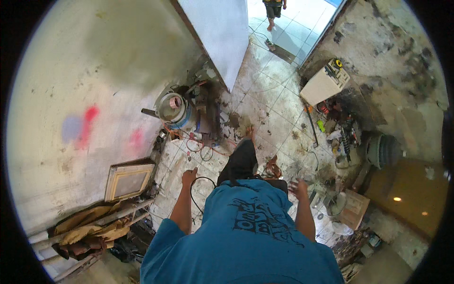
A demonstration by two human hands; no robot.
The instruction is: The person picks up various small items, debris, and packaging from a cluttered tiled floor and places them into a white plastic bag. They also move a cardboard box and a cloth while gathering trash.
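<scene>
My left hand (189, 176) hangs out to the left of my body, above the tiled floor, with its fingers mostly hidden under the back of the hand. A thin black cable (204, 178) loops between that forearm and my body; I cannot tell if the hand touches it. My right hand (299, 189) is out on the other side, fingers apart, with nothing in it. One bare foot (249, 132) is forward on the floor. Nearest to the right hand lies a crumpled brown thing (272, 168) beside my leg.
To the left stand a bucket (171, 110) with tape on top, a framed panel (130, 181) and a rack (94, 229) with cardboard. A white door (222, 38) stands ajar ahead. Beyond the doorway is a person (273, 9). At right are a cream box (325, 84) and scattered tools (345, 135).
</scene>
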